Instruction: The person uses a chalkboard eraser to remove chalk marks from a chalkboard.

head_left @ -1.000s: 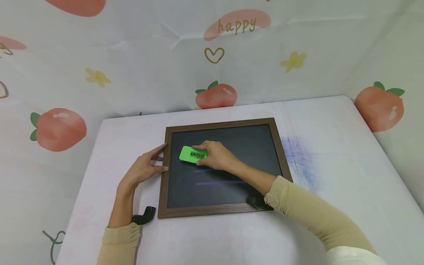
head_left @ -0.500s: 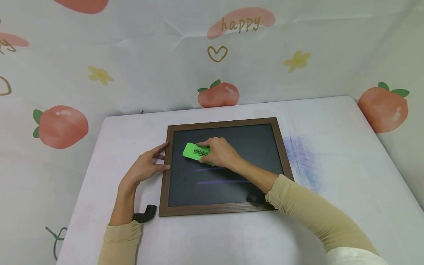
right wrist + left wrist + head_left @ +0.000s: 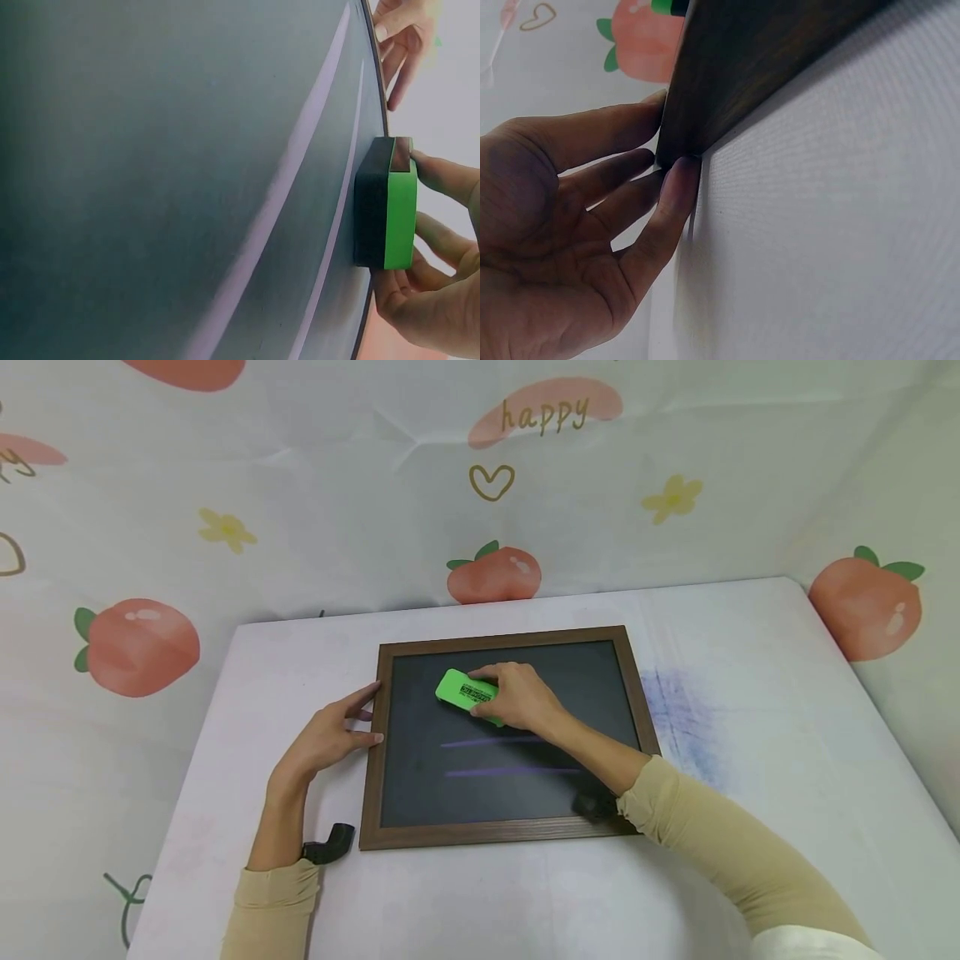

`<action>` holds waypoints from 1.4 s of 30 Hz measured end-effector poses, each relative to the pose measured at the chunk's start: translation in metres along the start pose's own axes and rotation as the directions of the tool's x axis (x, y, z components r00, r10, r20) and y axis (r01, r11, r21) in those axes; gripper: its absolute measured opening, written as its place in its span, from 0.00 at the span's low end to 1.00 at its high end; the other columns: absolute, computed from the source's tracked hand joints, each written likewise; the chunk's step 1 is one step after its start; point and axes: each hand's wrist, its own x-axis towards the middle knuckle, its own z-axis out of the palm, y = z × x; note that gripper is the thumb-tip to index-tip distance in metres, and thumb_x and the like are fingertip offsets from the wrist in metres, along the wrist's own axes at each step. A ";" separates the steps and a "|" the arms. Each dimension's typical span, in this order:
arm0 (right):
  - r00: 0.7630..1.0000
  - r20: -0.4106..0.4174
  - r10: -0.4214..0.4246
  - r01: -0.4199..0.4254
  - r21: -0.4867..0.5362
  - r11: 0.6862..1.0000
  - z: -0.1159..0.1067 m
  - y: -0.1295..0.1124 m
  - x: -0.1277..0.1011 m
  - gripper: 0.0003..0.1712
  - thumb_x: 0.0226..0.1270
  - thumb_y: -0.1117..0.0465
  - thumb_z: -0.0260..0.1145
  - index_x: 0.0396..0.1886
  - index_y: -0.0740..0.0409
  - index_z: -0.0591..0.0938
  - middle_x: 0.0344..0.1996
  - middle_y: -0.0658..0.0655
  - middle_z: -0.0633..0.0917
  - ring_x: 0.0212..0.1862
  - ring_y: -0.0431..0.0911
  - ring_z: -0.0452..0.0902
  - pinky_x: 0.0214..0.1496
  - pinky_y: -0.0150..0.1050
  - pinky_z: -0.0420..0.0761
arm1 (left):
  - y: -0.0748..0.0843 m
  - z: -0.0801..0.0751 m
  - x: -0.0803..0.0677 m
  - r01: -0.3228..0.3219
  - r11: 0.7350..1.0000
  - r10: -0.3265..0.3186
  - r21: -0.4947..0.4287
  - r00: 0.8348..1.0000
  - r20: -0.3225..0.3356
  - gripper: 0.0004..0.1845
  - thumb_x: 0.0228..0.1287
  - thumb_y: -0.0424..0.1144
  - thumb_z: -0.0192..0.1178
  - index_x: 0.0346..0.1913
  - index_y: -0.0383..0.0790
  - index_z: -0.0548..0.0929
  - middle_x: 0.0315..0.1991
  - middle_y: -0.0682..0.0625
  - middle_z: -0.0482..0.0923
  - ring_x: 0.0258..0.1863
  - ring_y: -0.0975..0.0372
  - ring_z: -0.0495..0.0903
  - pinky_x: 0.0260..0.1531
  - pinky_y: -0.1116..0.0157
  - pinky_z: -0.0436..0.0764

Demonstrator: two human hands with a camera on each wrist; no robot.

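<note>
Chalk marks number two: pale purple lines (image 3: pixel 491 742) on one wood-framed black chalkboard (image 3: pixel 562 672). Right hand (image 3: pixel 521 697) grips one green felt-backed eraser (image 3: pixel 465 691) above them. Left hand (image 3: pixel 326 743), fingers relaxed, steadies the frame's left edge.

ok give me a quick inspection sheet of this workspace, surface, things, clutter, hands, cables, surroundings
surface: white table with a blue smudge right of the board
job's things: wood-framed chalkboard lying flat, two purple lines on it; green eraser with its dark pad on the board above the lines
clutter: small black object at the board's near left corner, kind unclear
hands: right hand grips the eraser; left hand touches the frame's left edge with straight fingers
cables: nothing seen
surroundings: white backdrop cloth printed with peaches, flowers, a heart and "happy"
</note>
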 end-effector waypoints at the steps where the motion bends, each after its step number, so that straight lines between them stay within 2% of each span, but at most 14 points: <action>1: 1.000 -0.005 0.005 -0.005 0.007 1.000 0.000 0.001 0.000 0.34 0.54 0.53 0.79 0.62 0.50 0.82 0.50 0.54 0.85 0.41 0.45 0.76 0.38 0.37 0.75 | 0.000 0.000 0.000 0.001 1.000 -0.001 -0.002 1.000 0.001 0.44 0.60 0.34 0.68 0.78 0.45 0.58 0.64 0.35 0.71 0.62 0.43 0.70 0.58 0.40 0.68; 4: 1.000 -0.018 0.026 -0.025 0.029 0.999 -0.001 0.004 -0.002 0.33 0.54 0.53 0.79 0.62 0.51 0.81 0.48 0.52 0.86 0.42 0.45 0.77 0.41 0.38 0.76 | -0.001 0.000 0.000 0.005 1.000 -0.005 -0.012 1.000 0.001 0.44 0.61 0.33 0.67 0.78 0.46 0.58 0.65 0.36 0.71 0.62 0.43 0.70 0.58 0.40 0.67; 16: 0.994 -0.060 0.096 -0.090 0.094 0.991 -0.013 0.026 -0.019 0.33 0.56 0.52 0.77 0.62 0.51 0.79 0.44 0.53 0.85 0.40 0.47 0.77 0.37 0.40 0.76 | -0.001 0.000 0.000 -0.010 1.000 0.010 -0.007 1.000 0.005 0.44 0.60 0.34 0.67 0.78 0.45 0.58 0.67 0.36 0.69 0.63 0.43 0.70 0.58 0.39 0.67; 21: 0.991 -0.077 0.111 -0.102 0.114 0.988 -0.016 0.036 -0.026 0.34 0.56 0.53 0.77 0.64 0.50 0.79 0.50 0.56 0.83 0.43 0.49 0.76 0.42 0.43 0.75 | -0.002 -0.001 0.000 -0.005 1.000 0.005 -0.013 1.000 0.008 0.45 0.61 0.34 0.67 0.78 0.45 0.57 0.67 0.36 0.69 0.63 0.43 0.69 0.58 0.39 0.67; 25: 0.989 -0.090 0.121 -0.104 0.171 0.980 -0.017 0.044 -0.030 0.34 0.56 0.53 0.77 0.65 0.50 0.79 0.56 0.58 0.81 0.45 0.51 0.75 0.45 0.45 0.74 | -0.002 -0.001 0.000 -0.002 1.000 0.002 -0.013 1.000 0.005 0.45 0.61 0.33 0.67 0.78 0.45 0.57 0.67 0.36 0.69 0.63 0.43 0.69 0.58 0.39 0.67; 33: 0.986 -0.100 0.134 -0.109 0.222 0.969 -0.023 0.054 -0.040 0.35 0.55 0.54 0.78 0.65 0.49 0.79 0.55 0.60 0.80 0.44 0.51 0.75 0.41 0.44 0.74 | -0.002 -0.001 -0.001 -0.005 1.000 0.005 -0.021 1.000 0.009 0.45 0.60 0.34 0.67 0.78 0.46 0.57 0.66 0.35 0.69 0.63 0.43 0.69 0.58 0.39 0.67; 42: 0.981 -0.112 0.160 -0.135 0.202 0.970 -0.032 0.068 -0.049 0.36 0.56 0.53 0.77 0.65 0.50 0.79 0.56 0.61 0.81 0.43 0.51 0.76 0.39 0.42 0.74 | -0.002 -0.001 0.000 -0.005 1.000 0.005 -0.022 1.000 0.009 0.45 0.61 0.34 0.68 0.78 0.46 0.57 0.65 0.35 0.70 0.63 0.43 0.69 0.58 0.40 0.67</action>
